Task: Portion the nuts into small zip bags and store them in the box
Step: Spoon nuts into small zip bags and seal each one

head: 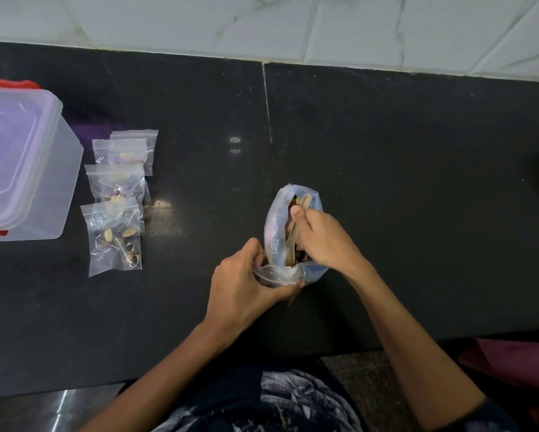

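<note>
Our right hand (321,236) grips a pale wooden spoon (294,232) inside the large translucent nut bag (276,226) at centre; our left hand (246,275) pinches a small clear zip bag (273,275) open just beside it. We should scoop modestly and tip slowly.

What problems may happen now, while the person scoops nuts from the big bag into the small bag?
1. The left hand holds the small zip bag open right beside the big bag, and its mouth looks narrow; nuts may fall from the wooden spoon onto the black counter.
2. The right hand works inside the soft big bag, which nothing else supports; it may tip and spill.
</note>
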The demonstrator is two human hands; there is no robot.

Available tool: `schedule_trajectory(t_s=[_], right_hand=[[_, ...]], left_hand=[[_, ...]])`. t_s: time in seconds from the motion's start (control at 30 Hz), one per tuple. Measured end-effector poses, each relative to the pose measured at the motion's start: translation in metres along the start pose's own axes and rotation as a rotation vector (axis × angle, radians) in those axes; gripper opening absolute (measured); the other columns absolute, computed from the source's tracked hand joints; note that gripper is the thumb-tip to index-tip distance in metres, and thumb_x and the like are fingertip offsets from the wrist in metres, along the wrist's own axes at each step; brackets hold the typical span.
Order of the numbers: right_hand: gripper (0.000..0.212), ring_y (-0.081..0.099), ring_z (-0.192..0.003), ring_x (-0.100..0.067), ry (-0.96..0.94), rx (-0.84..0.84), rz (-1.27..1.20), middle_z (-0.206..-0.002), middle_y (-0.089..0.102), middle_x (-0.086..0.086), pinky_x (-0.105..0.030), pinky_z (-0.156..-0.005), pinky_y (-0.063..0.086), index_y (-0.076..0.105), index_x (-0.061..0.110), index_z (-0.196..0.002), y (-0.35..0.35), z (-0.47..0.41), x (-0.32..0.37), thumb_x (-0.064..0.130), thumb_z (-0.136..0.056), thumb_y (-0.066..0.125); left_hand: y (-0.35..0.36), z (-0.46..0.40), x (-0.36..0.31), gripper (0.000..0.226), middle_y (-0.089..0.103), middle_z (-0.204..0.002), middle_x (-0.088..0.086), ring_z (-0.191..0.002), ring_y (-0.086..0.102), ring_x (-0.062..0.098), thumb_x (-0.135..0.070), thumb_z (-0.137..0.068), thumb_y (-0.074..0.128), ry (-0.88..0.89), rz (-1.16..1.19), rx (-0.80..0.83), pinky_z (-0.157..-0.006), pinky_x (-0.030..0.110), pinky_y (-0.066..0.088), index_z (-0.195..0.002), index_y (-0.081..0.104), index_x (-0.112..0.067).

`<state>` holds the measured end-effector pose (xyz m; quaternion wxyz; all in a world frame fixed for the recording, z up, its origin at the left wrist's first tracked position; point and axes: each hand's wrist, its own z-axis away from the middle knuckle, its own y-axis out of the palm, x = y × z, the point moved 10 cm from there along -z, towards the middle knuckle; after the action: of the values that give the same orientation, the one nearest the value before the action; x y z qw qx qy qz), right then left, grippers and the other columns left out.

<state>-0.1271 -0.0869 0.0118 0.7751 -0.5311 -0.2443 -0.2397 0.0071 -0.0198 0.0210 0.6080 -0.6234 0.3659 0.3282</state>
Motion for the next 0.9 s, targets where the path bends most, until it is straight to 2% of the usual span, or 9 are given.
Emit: schedule_trajectory(t_s=[0.1, 0.2, 0.33, 0.47, 0.6, 0.73, 0.8, 0.9], right_hand=[[0.052, 0.047, -0.052, -0.013, 0.061, -0.053, -0.032, -0.059, 0.051, -0.004, -0.032, -0.055, 0.041, 0.054, 0.012, -0.067, -0.006, -0.004, -0.013, 0.035, -0.104, 0.024], [0.052, 0.046, -0.051, -0.012, 0.112, -0.118, -0.056, -0.058, 0.05, -0.002, -0.03, -0.054, 0.039, 0.053, 0.014, -0.065, -0.012, -0.003, -0.023, 0.034, -0.104, 0.024], [0.049, 0.051, -0.052, -0.007, 0.141, -0.172, -0.143, -0.056, 0.053, 0.006, -0.026, -0.057, 0.041, 0.055, 0.02, -0.067, -0.023, -0.002, -0.028, 0.033, -0.104, 0.025], [0.048, 0.05, -0.043, 0.0, 0.079, -0.199, -0.128, -0.051, 0.052, 0.006, -0.019, -0.052, 0.038, 0.054, 0.022, -0.066, -0.033, -0.002, -0.019, 0.036, -0.103, 0.027], [0.05, 0.048, -0.041, 0.001, 0.078, -0.185, -0.155, -0.051, 0.051, 0.006, -0.018, -0.052, 0.037, 0.055, 0.02, -0.068, -0.036, -0.003, -0.023, 0.041, -0.102, 0.025], [0.049, 0.05, -0.043, 0.0, 0.075, -0.224, -0.194, -0.05, 0.052, 0.006, -0.02, -0.055, 0.038, 0.055, 0.021, -0.069, -0.042, 0.0, -0.027, 0.04, -0.102, 0.025], [0.052, 0.049, -0.04, 0.001, 0.077, -0.254, -0.214, -0.047, 0.05, 0.006, -0.021, -0.054, 0.038, 0.052, 0.021, -0.063, -0.046, 0.002, -0.029, 0.039, -0.103, 0.025], [0.059, 0.046, -0.038, 0.0, 0.09, -0.282, -0.252, -0.041, 0.046, 0.007, -0.023, -0.054, 0.037, 0.047, 0.019, -0.053, -0.05, 0.005, -0.033, 0.039, -0.103, 0.024]], left_hand=[[0.002, 0.003, 0.003, 0.056, 0.063, -0.066, -0.003, -0.056, 0.06, 0.016, -0.051, -0.056, 0.084, 0.028, 0.061, 0.028, -0.05, 0.041, 0.05, -0.071, 0.048, -0.012], [0.001, 0.003, 0.0, 0.05, 0.061, -0.061, -0.005, -0.053, 0.059, 0.014, -0.035, -0.056, 0.09, 0.045, 0.074, 0.019, -0.048, 0.034, 0.049, -0.068, 0.049, -0.011], [0.002, 0.006, 0.0, 0.052, 0.056, -0.055, -0.008, -0.051, 0.06, 0.014, -0.026, -0.057, 0.091, 0.075, 0.099, 0.011, -0.044, 0.031, 0.047, -0.063, 0.04, -0.02], [0.001, 0.005, 0.003, 0.053, 0.056, -0.056, -0.007, -0.052, 0.061, 0.017, -0.036, -0.056, 0.089, 0.059, 0.124, 0.011, -0.045, 0.038, 0.048, -0.064, 0.037, -0.027], [0.0, 0.005, 0.002, 0.056, 0.056, -0.057, 0.004, -0.05, 0.056, 0.027, -0.047, -0.056, 0.083, 0.046, 0.142, 0.009, -0.043, 0.042, 0.044, -0.066, 0.039, -0.013], [-0.003, 0.007, 0.0, 0.058, 0.06, -0.065, 0.002, -0.055, 0.06, 0.02, -0.042, -0.056, 0.087, 0.037, 0.191, 0.014, -0.047, 0.039, 0.048, -0.072, 0.037, -0.016], [-0.005, 0.009, -0.001, 0.058, 0.062, -0.07, 0.001, -0.057, 0.062, 0.019, -0.038, -0.057, 0.087, 0.046, 0.221, 0.015, -0.049, 0.038, 0.05, -0.076, 0.036, -0.019], [-0.01, 0.012, -0.004, 0.057, 0.061, -0.082, -0.004, -0.059, 0.063, 0.013, -0.034, -0.058, 0.084, 0.081, 0.277, -0.01, -0.05, 0.027, 0.051, -0.085, 0.036, -0.021]])
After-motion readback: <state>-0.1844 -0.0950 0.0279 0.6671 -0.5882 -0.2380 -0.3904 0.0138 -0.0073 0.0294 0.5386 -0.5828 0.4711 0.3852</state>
